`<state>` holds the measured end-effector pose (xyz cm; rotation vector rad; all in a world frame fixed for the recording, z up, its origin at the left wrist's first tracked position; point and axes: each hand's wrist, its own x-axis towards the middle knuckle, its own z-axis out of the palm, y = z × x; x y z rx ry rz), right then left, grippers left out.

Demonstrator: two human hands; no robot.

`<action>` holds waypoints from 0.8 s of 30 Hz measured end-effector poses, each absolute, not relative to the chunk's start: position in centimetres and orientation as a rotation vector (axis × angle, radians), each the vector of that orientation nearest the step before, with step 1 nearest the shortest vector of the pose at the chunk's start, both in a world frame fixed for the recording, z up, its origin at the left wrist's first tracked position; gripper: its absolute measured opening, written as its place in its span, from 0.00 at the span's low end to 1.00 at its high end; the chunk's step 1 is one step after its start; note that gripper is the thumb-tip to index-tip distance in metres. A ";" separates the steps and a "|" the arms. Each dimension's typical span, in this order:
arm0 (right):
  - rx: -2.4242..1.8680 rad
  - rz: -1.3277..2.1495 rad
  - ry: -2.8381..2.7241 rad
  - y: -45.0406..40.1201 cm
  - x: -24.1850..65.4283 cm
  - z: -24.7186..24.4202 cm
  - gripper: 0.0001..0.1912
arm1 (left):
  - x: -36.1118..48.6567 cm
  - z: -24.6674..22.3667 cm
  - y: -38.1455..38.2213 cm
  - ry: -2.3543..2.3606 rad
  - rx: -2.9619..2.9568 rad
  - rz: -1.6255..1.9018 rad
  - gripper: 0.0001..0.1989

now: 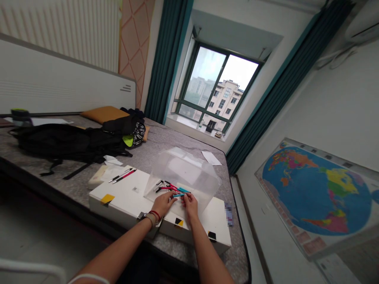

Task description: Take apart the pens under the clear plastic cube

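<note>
A heap of slim pens (173, 189) in red, cyan and black lies on a white box (124, 199), seen through a clear plastic cover (185, 169) that stands tilted over them. My left hand (162, 204), with a watch and red bracelet on its wrist, has its fingertips closed on the front of the heap. My right hand (189, 204) pinches the pens beside it, with a cyan pen (178, 195) running between the two hands. A black pen and a red pen (122, 176) lie apart on the box's left side.
The box rests on a grey mattress (180, 146) with a black backpack (68, 144), a mustard cushion (103, 114) and loose papers. A wall map (314, 193) hangs to the right. The mattress edge drops away at the near left.
</note>
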<state>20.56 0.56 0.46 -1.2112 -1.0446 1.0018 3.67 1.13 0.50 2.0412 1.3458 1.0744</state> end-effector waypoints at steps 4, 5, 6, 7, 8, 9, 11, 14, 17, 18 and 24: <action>-1.206 0.994 -0.998 0.5 20.5 0.4 0.19 | 3.9 -0.2 1.4 1.350 2.118 1.062 0.13; -1.205 0.995 -0.980 0.6 20.4 0.4 0.20 | 3.9 -0.3 1.5 1.356 2.123 1.058 0.13; -1.201 0.993 -0.962 0.6 20.4 0.4 0.20 | 3.9 -0.4 1.5 1.363 2.127 1.054 0.13; -1.195 0.991 -0.945 0.6 20.4 0.4 0.20 | 4.0 -0.4 1.5 1.369 2.129 1.052 0.13; -1.187 0.990 -0.932 0.6 20.5 0.4 0.20 | 4.0 -0.5 1.6 1.375 2.131 1.051 0.13; -1.179 0.990 -0.922 0.6 20.5 0.3 0.20 | 4.0 -0.5 1.6 1.379 2.133 1.051 0.13; -1.163 0.996 -0.911 0.7 20.5 0.3 0.20 | 4.1 -0.5 1.6 1.390 2.139 1.054 0.13; -1.143 1.011 -0.915 0.7 20.5 0.2 0.19 | 4.2 -0.6 1.6 1.400 2.154 1.057 0.13; -1.131 1.013 -0.936 0.8 20.5 0.1 0.19 | 4.2 -0.7 1.8 1.400 2.169 1.053 0.13; -1.128 1.008 -0.936 0.8 20.5 0.1 0.19 | 4.2 -0.8 1.8 1.401 2.170 1.052 0.13; -1.150 1.004 -0.879 1.0 20.6 -0.2 0.18 | 4.2 -0.8 1.7 1.388 2.167 1.107 0.17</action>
